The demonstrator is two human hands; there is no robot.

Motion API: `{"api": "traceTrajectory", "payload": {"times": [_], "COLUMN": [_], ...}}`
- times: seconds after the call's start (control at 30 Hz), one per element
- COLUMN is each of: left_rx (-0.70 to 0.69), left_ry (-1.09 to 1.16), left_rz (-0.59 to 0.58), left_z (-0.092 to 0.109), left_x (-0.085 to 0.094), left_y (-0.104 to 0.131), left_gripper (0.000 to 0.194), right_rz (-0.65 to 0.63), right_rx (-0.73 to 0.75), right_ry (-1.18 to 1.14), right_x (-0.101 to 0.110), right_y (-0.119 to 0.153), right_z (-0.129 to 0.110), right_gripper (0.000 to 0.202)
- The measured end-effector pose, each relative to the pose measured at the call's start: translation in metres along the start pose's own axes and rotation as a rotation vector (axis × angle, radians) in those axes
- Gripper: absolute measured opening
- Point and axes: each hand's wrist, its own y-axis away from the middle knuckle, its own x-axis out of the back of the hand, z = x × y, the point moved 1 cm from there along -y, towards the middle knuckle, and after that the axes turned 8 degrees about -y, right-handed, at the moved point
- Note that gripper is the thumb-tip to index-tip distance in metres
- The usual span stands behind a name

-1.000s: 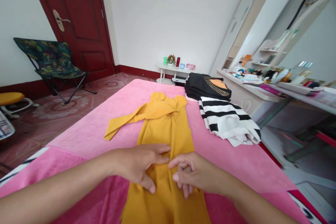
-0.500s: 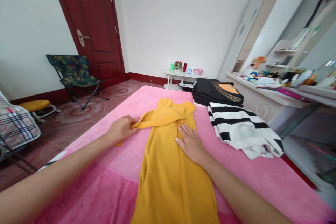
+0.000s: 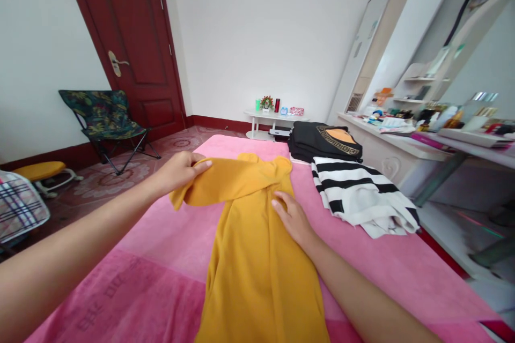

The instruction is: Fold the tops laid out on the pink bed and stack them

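A long yellow dress lies lengthwise on the pink bedspread, its lower end running out of the bottom of the view. My left hand pinches the upper edge of a wide yellow sleeve and holds it raised off to the left, its end hanging below the fingers. Where the sleeve crosses the bodice, the cloth is creased. My right hand rests on the dress just below that crossing, with thumb and fingers apart and slightly bent.
To the right lie a black-and-white striped garment and a stack of dark folded clothes. Beyond the bed stands a low white table with small items. A cluttered dresser is at right; a folding chair at left.
My left hand has lifted the sleeve and moved slightly left and up, so it spreads wider. My right hand stays on the dress, its fingers a little more bent. The view has shifted slightly.
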Motion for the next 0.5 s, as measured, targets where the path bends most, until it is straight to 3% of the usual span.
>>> {"api": "traceTrajectory", "payload": {"times": [0.1,0.17,0.23,0.27,0.37,0.5], "left_rx": [-0.275,-0.438,-0.503,-0.518,-0.557,-0.558], "left_ry": [0.026,0.101,0.143,0.148,0.114,0.052], "left_rz": [-0.216,-0.442,-0.652,-0.704,-0.634,-0.242], "left_z": [0.069,0.104,0.123,0.126,0.122,0.106], "left_x": [-0.001,-0.015,-0.037,-0.050,-0.088,-0.130], "left_y": [0.036,0.064,0.084,0.089,0.078,0.022], "left_gripper": [0.033,0.030,0.033,0.033,0.023,0.024], "right_rz": [0.129,0.179,0.199,0.199,0.167,0.132], "right_rx": [-0.088,-0.127,-0.149,-0.154,-0.143,-0.102], "right_ry": [-0.246,-0.361,-0.405,-0.405,-0.381,-0.374], "right_x": [0.004,0.006,0.008,0.009,0.008,0.005], "right_y": [-0.001,0.000,0.000,0.000,-0.002,-0.005], "right_z": [0.003,0.004,0.006,0.006,0.009,0.013], "right_gripper": [0.042,0.044,0.047,0.047,0.046,0.036]}}
